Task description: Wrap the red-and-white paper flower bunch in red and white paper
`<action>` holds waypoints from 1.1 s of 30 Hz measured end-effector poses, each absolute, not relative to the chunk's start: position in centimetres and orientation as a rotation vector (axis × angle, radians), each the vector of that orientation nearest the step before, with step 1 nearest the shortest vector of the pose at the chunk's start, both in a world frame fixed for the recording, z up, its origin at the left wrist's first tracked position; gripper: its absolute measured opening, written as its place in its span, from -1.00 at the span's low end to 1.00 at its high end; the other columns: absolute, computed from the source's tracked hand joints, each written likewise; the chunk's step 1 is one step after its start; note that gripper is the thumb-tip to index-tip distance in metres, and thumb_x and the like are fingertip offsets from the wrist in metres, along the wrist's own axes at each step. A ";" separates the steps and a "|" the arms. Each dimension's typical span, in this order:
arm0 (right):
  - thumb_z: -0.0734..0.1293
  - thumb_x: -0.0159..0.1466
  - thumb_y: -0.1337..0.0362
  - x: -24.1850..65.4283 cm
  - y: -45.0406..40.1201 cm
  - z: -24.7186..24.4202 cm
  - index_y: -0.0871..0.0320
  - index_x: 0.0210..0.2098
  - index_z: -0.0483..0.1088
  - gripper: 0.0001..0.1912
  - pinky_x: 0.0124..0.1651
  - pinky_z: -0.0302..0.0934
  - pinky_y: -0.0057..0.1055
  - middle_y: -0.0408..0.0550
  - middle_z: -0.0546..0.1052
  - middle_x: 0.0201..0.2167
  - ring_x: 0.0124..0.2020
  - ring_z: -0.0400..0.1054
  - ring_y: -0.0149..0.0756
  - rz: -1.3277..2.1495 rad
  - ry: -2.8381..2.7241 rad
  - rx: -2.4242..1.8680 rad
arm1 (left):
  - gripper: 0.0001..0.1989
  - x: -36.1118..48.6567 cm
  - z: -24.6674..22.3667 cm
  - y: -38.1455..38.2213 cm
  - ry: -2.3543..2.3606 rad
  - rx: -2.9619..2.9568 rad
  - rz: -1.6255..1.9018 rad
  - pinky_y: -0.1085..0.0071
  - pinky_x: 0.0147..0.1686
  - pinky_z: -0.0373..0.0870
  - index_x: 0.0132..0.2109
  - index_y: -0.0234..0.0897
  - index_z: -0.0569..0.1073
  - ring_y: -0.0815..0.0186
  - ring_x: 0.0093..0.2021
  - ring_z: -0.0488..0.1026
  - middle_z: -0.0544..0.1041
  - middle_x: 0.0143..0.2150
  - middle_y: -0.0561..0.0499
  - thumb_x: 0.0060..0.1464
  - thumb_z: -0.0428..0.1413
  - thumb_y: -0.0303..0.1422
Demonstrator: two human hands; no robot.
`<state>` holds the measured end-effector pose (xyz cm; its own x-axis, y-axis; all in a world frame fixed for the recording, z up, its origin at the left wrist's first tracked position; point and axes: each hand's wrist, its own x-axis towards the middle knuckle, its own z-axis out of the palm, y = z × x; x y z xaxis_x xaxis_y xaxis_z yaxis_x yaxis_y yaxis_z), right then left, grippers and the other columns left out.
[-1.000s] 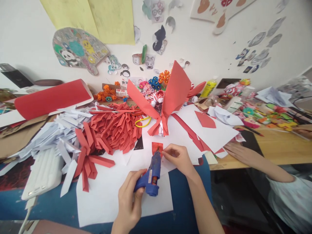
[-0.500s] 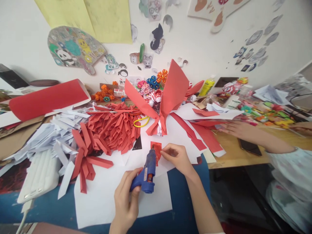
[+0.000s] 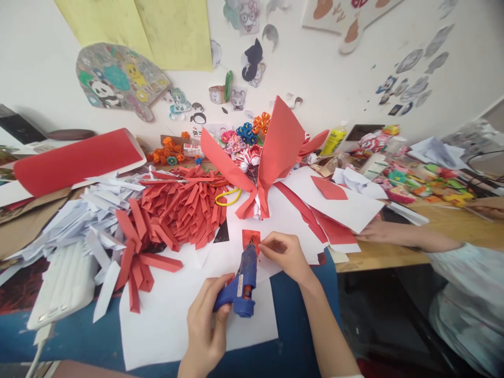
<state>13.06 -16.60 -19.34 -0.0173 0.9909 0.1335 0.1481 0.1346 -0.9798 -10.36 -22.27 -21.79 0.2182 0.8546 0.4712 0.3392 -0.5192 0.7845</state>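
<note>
Over there, the left hand (image 3: 207, 320) grips a blue glue gun (image 3: 243, 286), nozzle toward twelve o'clock over a small red paper (image 3: 251, 239), while the right hand (image 3: 284, 255) pinches its three o'clock edge.

White wall (image 3: 315, 79) w/ cutouts & yellow sheets (image 3: 173, 37) behind wooden tabletop (image 3: 449, 231).

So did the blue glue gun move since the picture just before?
Yes, a tiny bit. The blue glue gun has moved slightly to the right, compared with the big white sheet underneath.
</note>
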 end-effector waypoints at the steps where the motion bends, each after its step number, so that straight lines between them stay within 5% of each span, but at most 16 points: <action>1: 0.41 0.26 0.11 13.1 -16.6 -19.3 0.18 -0.40 0.48 -0.74 -0.34 0.15 -0.40 -0.07 0.51 -0.46 -0.41 0.33 -0.33 1.038 -1.387 -1.215 | -0.65 -10.4 -21.8 -22.2 1.096 1.981 1.274 0.32 -0.18 0.42 0.17 -0.20 0.38 0.17 -0.11 0.49 0.51 -0.05 -0.13 0.34 -0.09 -0.25; 33: 0.42 0.25 0.12 13.0 -16.6 -19.3 0.19 -0.42 0.48 -0.74 -0.36 0.15 -0.44 -0.09 0.51 -0.48 -0.43 0.33 -0.37 1.017 -1.393 -1.233 | -0.65 -10.6 -21.8 -22.4 1.095 2.006 1.252 0.36 -0.17 0.40 0.19 -0.21 0.36 0.21 -0.12 0.47 0.48 -0.05 -0.12 0.35 -0.10 -0.26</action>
